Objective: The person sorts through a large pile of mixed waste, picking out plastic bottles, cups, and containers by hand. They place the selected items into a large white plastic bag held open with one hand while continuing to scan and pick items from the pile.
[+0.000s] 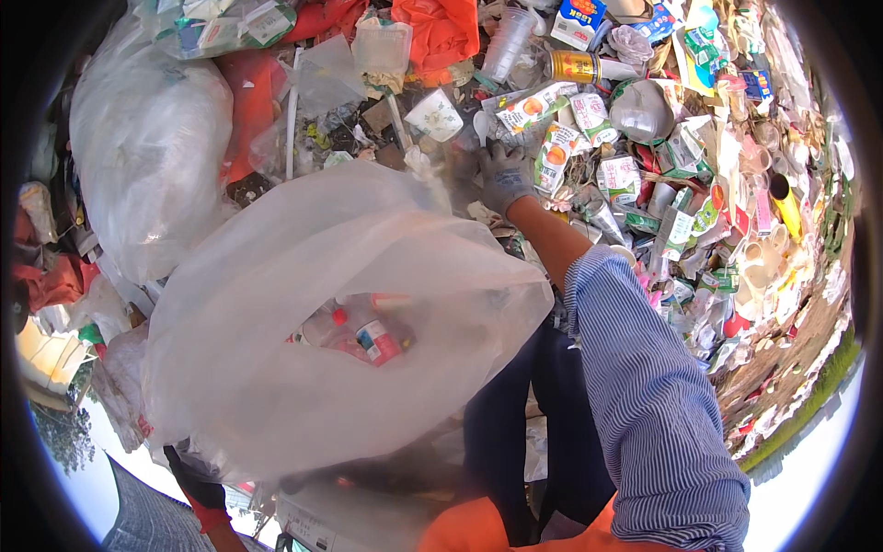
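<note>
My right hand (509, 174), in a grey work glove, reaches into the litter at the upper centre. Its fingers are apart beside a white plastic spoon (481, 127) and a flattened printed drink carton (555, 157). At the lower left, my left hand (200, 476), in a dark glove with a red cuff, grips the rim of a large translucent plastic bag (276, 407); its fingers are partly hidden by the film. The bag gapes in front of me, and through its mouth a plastic bottle with a red and white label (378, 343) shows among other clear bottles.
Mixed litter surrounds the bag. A full translucent bag (152, 152) bulges at the upper left. Stacked clear cups (508, 45), a yellow can (574, 67), a round clear container (641, 110) and a patterned paper cup (434, 116) lie beyond my right hand. Orange-red plastic (438, 34) lies farther off.
</note>
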`<state>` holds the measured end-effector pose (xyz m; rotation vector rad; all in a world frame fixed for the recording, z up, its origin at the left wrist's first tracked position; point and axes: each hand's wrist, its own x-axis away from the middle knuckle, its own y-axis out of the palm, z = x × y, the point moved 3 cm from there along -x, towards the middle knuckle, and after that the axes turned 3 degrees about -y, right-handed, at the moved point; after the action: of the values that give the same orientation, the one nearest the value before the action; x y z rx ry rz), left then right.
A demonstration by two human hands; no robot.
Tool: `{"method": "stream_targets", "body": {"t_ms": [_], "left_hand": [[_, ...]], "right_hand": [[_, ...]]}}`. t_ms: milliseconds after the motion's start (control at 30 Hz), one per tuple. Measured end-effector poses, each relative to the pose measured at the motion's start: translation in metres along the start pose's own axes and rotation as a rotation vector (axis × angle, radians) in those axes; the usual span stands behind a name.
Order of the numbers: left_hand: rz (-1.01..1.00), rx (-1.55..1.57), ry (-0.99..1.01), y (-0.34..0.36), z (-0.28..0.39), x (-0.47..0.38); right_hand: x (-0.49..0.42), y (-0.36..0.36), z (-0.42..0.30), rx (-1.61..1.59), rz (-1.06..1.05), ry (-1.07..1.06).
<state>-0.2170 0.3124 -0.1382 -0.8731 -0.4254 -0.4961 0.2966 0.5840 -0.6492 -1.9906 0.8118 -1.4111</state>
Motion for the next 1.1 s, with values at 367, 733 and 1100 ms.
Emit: {"method": "stream_targets", "body": {"t_ms": [367,733,1100], "left_hand": [[0.219,-0.547,0.619,0.036,0.021,0.104],[-0.362,0.071,0.210,0.062,0.079,0.111],[-0.389,-0.676,-0.032,0.142,0.127,0.113]], "right_hand": [[0.162,-0.217,0.015,-1.348,0.183,-0.256],[0.219,-0.211,-0.105,-0.840,0.413,-0.281],[0.117,-0.201,-0.085,-1.372,-0.317,-0.545]]}}
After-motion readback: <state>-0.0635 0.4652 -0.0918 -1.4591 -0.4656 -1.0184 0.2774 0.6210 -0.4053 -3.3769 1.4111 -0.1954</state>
